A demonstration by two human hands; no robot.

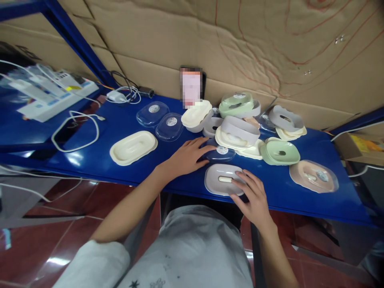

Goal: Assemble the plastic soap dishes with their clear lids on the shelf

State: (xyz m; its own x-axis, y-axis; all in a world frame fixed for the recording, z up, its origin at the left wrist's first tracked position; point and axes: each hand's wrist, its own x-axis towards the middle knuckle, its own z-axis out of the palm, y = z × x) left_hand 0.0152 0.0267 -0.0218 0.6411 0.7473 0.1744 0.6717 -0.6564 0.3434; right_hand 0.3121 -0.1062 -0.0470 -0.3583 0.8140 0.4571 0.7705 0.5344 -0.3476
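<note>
My left hand point(187, 156) lies flat on the blue table point(120, 168), fingertips touching a clear plastic lid point(221, 153) with a round sticker. My right hand point(252, 194) rests with fingers spread on the right edge of a grey oval soap dish point(217, 180) near the table's front edge. Neither hand grips anything. Behind them is a heap of cream, grey and green soap dish parts point(240, 128).
A cream dish point(133, 147) lies to the left, with two clear lids point(162, 120) behind it. A green dish point(280, 152) and a pink dish point(313, 176) lie to the right. A phone point(192, 86) leans on the cardboard wall. White cables point(76, 132) and boxes sit far left.
</note>
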